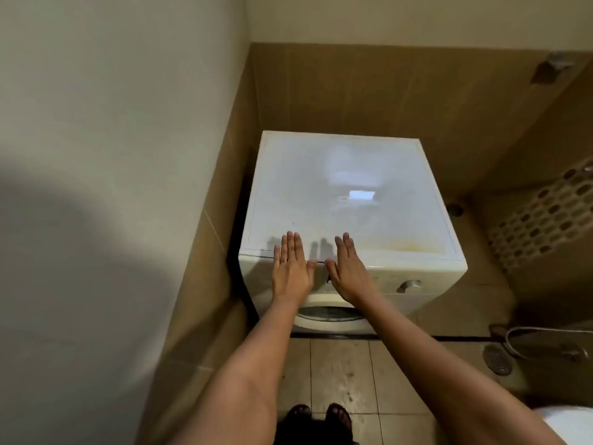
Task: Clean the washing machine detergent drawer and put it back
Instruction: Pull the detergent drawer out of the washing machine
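Note:
A white front-loading washing machine (346, 194) stands in a tiled corner. My left hand (290, 268) and my right hand (346, 271) are stretched out side by side over its front top edge, fingers straight, holding nothing. They hover above the left part of the control panel, where the detergent drawer front (319, 277) shows only as a sliver between them. A ring sits on a finger of my left hand. The round dial (410, 285) is on the panel to the right, and the door's rim (330, 314) shows below.
Walls close in on the left and behind the machine. Tiled floor lies in front, with my feet (317, 415) at the bottom. At the right are a floor drain (497, 359), a metal hose (545, 335) and a white fixture's edge (568, 422).

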`<state>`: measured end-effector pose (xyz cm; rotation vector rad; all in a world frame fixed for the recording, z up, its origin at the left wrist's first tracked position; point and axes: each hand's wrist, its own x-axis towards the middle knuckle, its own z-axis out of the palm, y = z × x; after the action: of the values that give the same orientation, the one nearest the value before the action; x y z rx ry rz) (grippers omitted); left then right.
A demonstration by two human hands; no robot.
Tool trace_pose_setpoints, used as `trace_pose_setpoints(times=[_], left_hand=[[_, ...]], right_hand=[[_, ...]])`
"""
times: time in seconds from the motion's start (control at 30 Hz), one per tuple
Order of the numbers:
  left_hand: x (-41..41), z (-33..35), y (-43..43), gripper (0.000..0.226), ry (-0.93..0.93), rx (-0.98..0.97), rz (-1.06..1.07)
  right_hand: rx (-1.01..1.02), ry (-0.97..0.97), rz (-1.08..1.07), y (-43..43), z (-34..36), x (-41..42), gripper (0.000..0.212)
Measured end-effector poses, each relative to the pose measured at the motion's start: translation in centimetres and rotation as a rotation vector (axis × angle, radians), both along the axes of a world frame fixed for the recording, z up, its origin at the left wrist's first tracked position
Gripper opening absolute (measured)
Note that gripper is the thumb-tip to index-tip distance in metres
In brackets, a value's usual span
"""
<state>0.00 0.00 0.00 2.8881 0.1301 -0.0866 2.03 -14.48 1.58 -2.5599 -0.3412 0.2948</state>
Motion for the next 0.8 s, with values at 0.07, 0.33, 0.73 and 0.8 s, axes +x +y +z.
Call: trace_pose_setpoints(times=[0.07,0.33,0.73,0.8], left_hand=[[-1.0,-0.9,0.1,0.067,0.051,-0.077,0.094],[-3.6,-5.4,2.0,0.066,0.227,-0.561,0.477],[-0.1,-6.4,5.1,0.077,0.298,-1.398,0.999],[0.2,-6.7,5.5,0.09,0.303,-1.546,1.043]], right_hand=[[0.049,0.017,-0.045,0.4,-1.0,-0.6,0.056],[0.257,0.188,-0.127,3.2,-5.4,-3.1,0.037],[1.261,1.015,-0.817,8.1,-8.3,-1.4,0.09],[1.381,1.031,-0.933,9.0,-8.4,-1.1,0.093]])
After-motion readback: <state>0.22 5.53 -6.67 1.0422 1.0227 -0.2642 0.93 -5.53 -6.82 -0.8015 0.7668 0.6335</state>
